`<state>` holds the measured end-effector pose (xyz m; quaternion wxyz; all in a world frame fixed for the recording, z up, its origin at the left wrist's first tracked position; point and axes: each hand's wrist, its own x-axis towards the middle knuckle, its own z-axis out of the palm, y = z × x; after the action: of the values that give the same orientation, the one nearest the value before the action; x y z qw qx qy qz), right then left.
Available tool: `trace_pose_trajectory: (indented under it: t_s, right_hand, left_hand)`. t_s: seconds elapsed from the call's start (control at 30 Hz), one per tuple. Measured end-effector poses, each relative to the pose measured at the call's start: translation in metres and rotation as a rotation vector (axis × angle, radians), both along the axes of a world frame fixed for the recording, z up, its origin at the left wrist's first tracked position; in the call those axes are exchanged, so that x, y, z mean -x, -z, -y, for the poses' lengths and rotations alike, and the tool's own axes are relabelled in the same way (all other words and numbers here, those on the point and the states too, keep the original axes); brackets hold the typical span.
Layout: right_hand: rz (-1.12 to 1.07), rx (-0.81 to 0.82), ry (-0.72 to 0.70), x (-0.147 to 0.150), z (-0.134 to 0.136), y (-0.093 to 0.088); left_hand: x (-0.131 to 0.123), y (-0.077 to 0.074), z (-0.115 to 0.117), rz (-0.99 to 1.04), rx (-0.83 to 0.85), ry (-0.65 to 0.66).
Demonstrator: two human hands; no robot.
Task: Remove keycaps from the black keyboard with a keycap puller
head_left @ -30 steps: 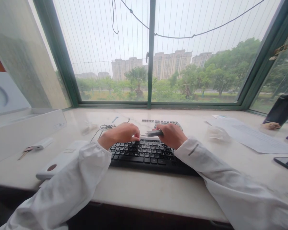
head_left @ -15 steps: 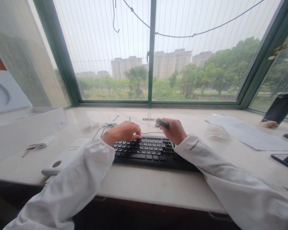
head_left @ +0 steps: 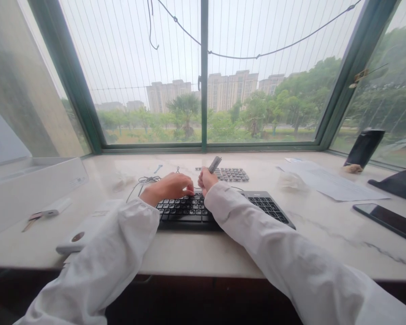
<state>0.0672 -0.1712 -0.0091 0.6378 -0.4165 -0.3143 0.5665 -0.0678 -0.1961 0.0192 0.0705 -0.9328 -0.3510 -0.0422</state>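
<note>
I held a small grey tool (head_left: 215, 164) upright, its tip tilted toward one o'clock, pinched in my right hand (head_left: 206, 179) just above the far edge of the black keyboard (head_left: 203, 210), which lay on the marble bench (head_left: 196, 257). My left hand (head_left: 169, 187) rested curled on the keys at nine o'clock from the right, fingertips pressed down. At twelve o'clock lay a block of loose keycaps (head_left: 228, 174), at three papers (head_left: 325, 183) and a phone (head_left: 387, 221).

Bare marble counter (head_left: 325, 225) right of black keyboard (head_left: 264, 205).
Hemmed by flat black phone (head_left: 389, 220), white paper sheet (head_left: 334, 187), crumpled clear wrapper (head_left: 291, 181).
</note>
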Motion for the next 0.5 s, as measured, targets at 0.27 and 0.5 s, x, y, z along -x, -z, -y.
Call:
trace_pose_trajectory:
  t_s: [0.27, 0.5]
  right_hand:
    - [-0.132, 0.040, 0.026, 0.008, -0.006, 0.014]
    - [0.191, -0.025, 0.095, 0.012, -0.019, 0.031]
  left_hand:
    - [0.000, 0.002, -0.003, 0.005, -0.016, -0.016]
    - [-0.001, 0.003, -0.003, -0.001, 0.007, -0.048]
